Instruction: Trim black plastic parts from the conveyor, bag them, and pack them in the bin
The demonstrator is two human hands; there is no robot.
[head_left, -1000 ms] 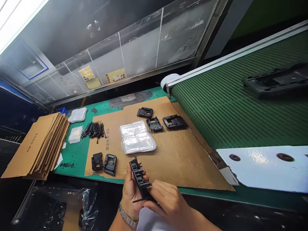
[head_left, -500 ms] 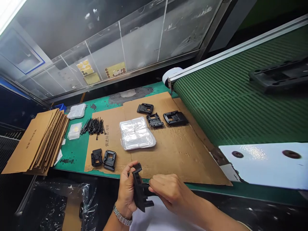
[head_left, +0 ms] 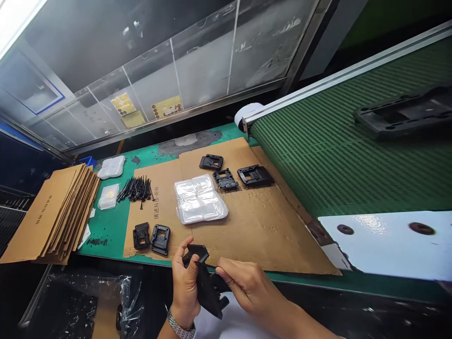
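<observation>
Both hands hold one black plastic part [head_left: 205,282] at the near edge of the bench. My left hand [head_left: 185,287], with a metal watch at the wrist, wraps round its left side, thumb on top. My right hand [head_left: 243,285] pinches its right side with curled fingers. Two small black parts [head_left: 151,237] lie on the cardboard sheet [head_left: 261,226] just beyond my left hand. Three more black parts [head_left: 235,175] lie farther back, beside a stack of clear plastic bags [head_left: 199,200].
A pile of black screws or ties [head_left: 136,189] and small bagged packets [head_left: 109,181] lie at the left. Flat cardboard sheets [head_left: 52,214] are stacked far left. A green conveyor belt [head_left: 335,150] on the right carries a black part [head_left: 402,113]. A plastic-lined bin [head_left: 77,306] is below left.
The black part has been turned in my hands from standing on edge to lying flatter and lower. Both hands shifted slightly down toward me.
</observation>
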